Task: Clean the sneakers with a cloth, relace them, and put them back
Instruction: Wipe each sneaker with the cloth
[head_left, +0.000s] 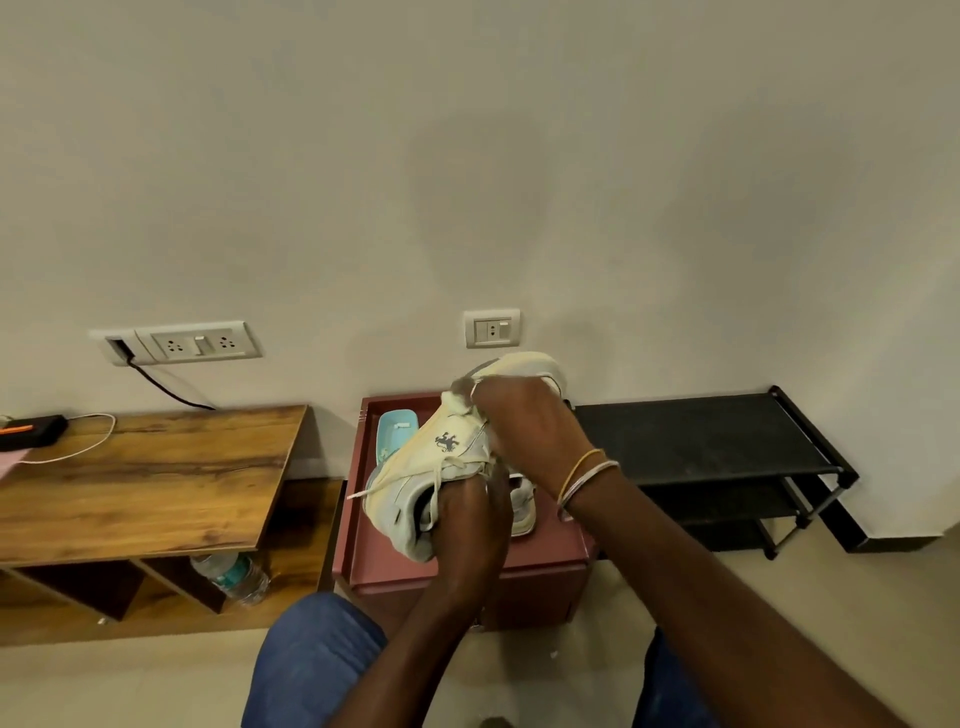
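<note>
A cream sneaker (415, 467) with a small dark horse logo is held up over the maroon cabinet (519, 571). My left hand (470, 519) grips it at the heel opening from below. My right hand (524, 421) curls over the top near the tongue, pinching the lace area. A loose white lace (384, 486) hangs off the left side. The second sneaker (522, 506) lies on the cabinet top behind my hands, mostly hidden. No cloth is visible.
A light-blue slipper (395, 431) lies on the cabinet top. A wooden table (145, 478) stands left with a black device and cable; a water bottle (234, 577) lies beneath. A black shoe rack (706, 441) stands right. Wall sockets (491, 328) are above.
</note>
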